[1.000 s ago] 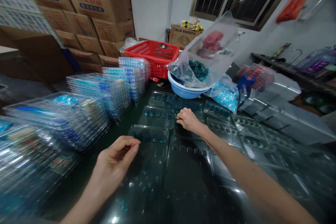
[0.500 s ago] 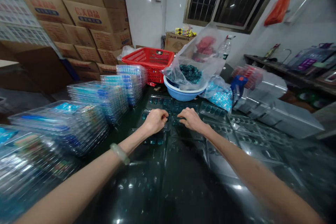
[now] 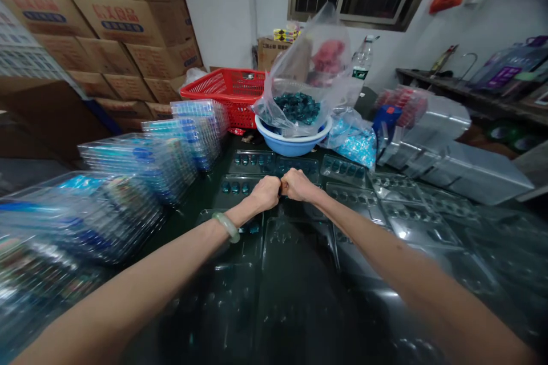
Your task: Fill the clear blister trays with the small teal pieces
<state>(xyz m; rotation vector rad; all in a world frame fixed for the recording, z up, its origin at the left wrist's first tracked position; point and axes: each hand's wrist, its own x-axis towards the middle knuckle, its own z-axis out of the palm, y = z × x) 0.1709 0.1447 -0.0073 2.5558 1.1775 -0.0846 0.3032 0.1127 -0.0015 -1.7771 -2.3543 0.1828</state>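
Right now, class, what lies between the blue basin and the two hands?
The head view shows clear plastic trays holding small teal pieces between the blue basin and the left hand and right hand.

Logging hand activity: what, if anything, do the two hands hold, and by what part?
Cannot be told: the left hand and right hand meet curled, with a small sliver between them, too hidden to name.

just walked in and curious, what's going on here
A person works with bare hands at a dark table. Their left hand, with a pale bangle on the wrist, and right hand meet above clear plastic blister trays laid out on it; whether they hold anything is hard to tell. Stacks of similar trays stand to the left, and a plastic bag of teal pieces sits in a blue basin ahead.
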